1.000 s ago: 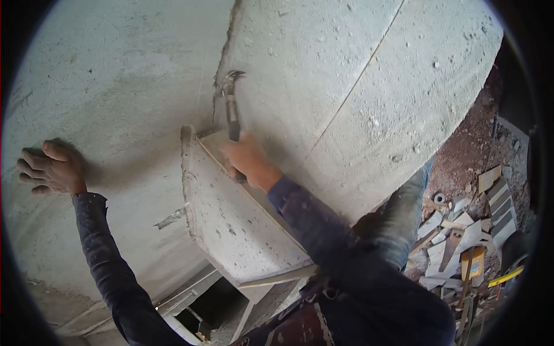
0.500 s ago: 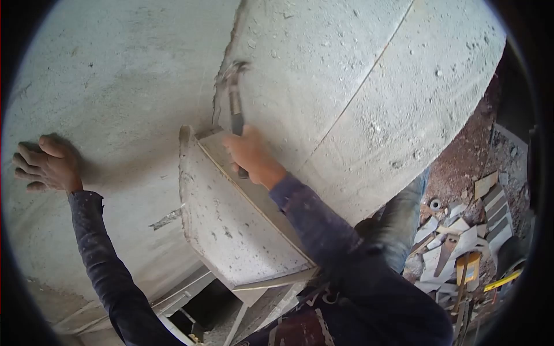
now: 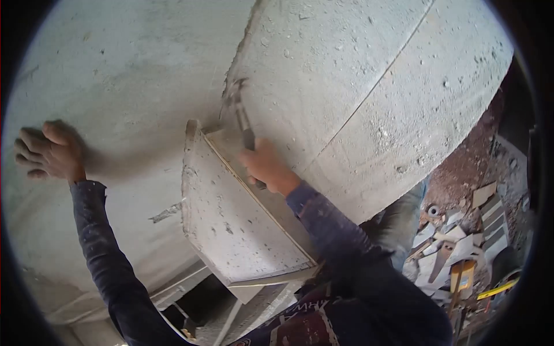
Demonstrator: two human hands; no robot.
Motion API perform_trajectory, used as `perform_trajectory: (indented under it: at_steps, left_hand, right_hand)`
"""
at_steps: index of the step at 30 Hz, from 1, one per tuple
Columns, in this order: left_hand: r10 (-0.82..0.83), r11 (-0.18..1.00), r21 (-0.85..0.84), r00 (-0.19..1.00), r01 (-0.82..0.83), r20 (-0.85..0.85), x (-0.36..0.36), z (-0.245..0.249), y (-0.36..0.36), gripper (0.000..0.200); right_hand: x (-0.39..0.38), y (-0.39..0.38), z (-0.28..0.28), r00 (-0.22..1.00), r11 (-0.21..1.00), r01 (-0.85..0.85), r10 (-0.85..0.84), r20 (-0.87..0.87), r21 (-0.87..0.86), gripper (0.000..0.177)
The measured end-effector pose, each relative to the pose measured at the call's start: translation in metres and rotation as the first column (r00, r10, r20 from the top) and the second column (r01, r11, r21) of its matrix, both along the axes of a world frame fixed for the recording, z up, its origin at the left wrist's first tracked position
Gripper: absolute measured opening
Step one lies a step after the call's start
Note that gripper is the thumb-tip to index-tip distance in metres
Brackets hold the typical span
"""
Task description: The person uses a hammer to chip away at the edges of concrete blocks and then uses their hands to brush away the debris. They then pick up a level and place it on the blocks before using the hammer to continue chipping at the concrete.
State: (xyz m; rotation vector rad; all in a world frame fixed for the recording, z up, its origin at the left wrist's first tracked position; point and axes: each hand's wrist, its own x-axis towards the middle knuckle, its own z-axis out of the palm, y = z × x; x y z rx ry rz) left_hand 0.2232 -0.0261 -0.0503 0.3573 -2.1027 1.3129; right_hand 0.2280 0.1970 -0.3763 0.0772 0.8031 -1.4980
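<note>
Grips the claw hammer (image 3: 243, 118) in the right hand (image 3: 269, 165), with fingers closed around the dark handle. Rests the left hand (image 3: 56, 152), open with fingers spread, against the pale wall (image 3: 133, 63) on the left. Holds the hammer head near the ragged edge (image 3: 238, 55), beyond the far end of the boxed ledge (image 3: 231, 219); too blurred to tell whether touching. Could glance off that uneven edge and gouge the pitted slab (image 3: 352, 63) on the right. Might scrape knuckles or chip the ledge's rim, from swinging so close beside it. Might also throw loose grit back toward the body.
</note>
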Motion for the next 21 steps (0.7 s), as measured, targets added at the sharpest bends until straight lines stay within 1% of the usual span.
perform_trajectory:
  at_steps: [1,2,3,4,5,6,8,9,10,11,12,13,15,16,17,18,19,20,21]
  left_hand:
    - [0.024,1.0,-0.003,1.0,-0.024,-0.006,0.008,0.001,0.003,0.076]
    - [0.003,1.0,-0.003,1.0,-0.003,0.017,0.007,0.001,0.003,0.077]
    - [-0.031,0.999,-0.009,0.999,0.031,0.028,0.001,0.0,0.001,0.077]
    - [-0.031,0.999,-0.009,0.999,0.031,0.031,-0.001,0.0,-0.001,0.077]
    - [-0.025,1.0,-0.004,0.999,0.025,0.022,0.0,0.0,-0.001,0.077]
    - [-0.022,1.0,-0.003,1.0,0.022,0.008,0.001,0.0,-0.003,0.077]
    - [-0.021,1.0,0.002,1.0,0.021,0.016,0.004,-0.002,-0.002,0.076]
    - [-0.038,0.999,0.006,0.999,0.038,0.013,0.002,-0.001,-0.002,0.075]
    - [-0.035,0.999,-0.001,0.999,0.035,0.005,0.001,0.0,-0.002,0.075]
    - [-0.053,0.999,0.0,0.999,0.053,0.01,0.0,0.0,-0.002,0.075]
    - [-0.069,0.998,0.013,0.997,0.068,0.022,0.002,-0.001,0.0,0.074]
    - [-0.066,0.998,0.005,0.998,0.066,0.019,0.001,0.0,-0.001,0.074]
    - [-0.065,0.998,-0.006,0.998,0.065,-0.013,-0.003,-0.002,0.0,0.074]
    - [-0.054,0.999,0.003,0.998,0.054,0.022,0.002,0.0,0.003,0.074]
    - [-0.063,0.998,-0.002,0.998,0.063,0.018,0.0,0.001,0.001,0.074]
    - [-0.066,0.998,-0.007,0.998,0.066,0.005,-0.002,0.002,-0.001,0.075]
    - [-0.052,0.999,0.0,0.999,0.052,0.01,0.002,0.0,-0.003,0.075]
    - [-0.041,0.999,0.004,0.999,0.041,0.019,0.004,-0.001,-0.004,0.075]
    - [-0.043,0.999,-0.002,0.999,0.043,0.016,0.003,-0.001,-0.005,0.075]
  right_hand:
    - [-0.007,0.014,0.002,0.999,1.0,0.009,-0.008,-0.033,0.03,0.035]
    - [-0.029,0.033,0.014,0.984,0.984,0.177,-0.177,0.007,0.026,0.027]
    - [-0.061,0.047,0.025,0.934,0.935,0.354,-0.354,0.036,0.021,0.02]
    - [-0.082,0.054,0.028,0.804,0.803,0.594,-0.595,-0.003,-0.055,0.017]
    - [-0.097,0.057,0.031,0.616,0.613,0.779,-0.787,-0.022,-0.13,0.014]
    - [-0.113,0.05,0.032,0.354,0.359,0.921,-0.933,-0.058,-0.154,0.008]
    - [-0.096,0.019,0.016,0.072,0.044,0.984,-0.985,0.159,-0.174,0.018]
    - [-0.041,-0.023,-0.004,0.09,0.117,0.989,-0.96,-0.267,-0.087,0.018]
    - [0.009,-0.056,-0.021,0.122,0.142,0.99,-0.756,-0.643,0.021,0.018]
    - [0.021,-0.047,-0.021,0.804,0.786,0.594,-0.572,-0.162,0.173,0.019]
    - [0.032,-0.03,-0.021,0.94,0.991,-0.106,0.125,0.317,-0.078,0.02]
    - [0.023,-0.013,-0.009,0.941,0.992,-0.102,0.119,0.318,-0.069,0.02]
    - [-0.021,0.016,0.009,0.993,0.999,0.037,-0.036,0.11,-0.01,0.015]
    - [-0.033,0.035,0.021,0.969,0.978,0.21,-0.208,0.137,0.003,0.015]
    - [-0.058,0.042,0.028,0.906,0.915,0.403,-0.399,0.138,0.001,0.014]
    - [-0.082,0.048,0.036,0.79,0.789,0.613,-0.61,0.067,-0.038,0.015]
    - [-0.092,0.051,0.04,0.633,0.63,0.773,-0.774,0.011,-0.072,0.015]
    - [-0.093,0.037,0.028,0.641,0.639,0.767,-0.768,0.015,-0.063,0.015]
    - [-0.095,0.014,0.01,0.368,0.359,0.93,-0.914,0.171,-0.08,0.014]
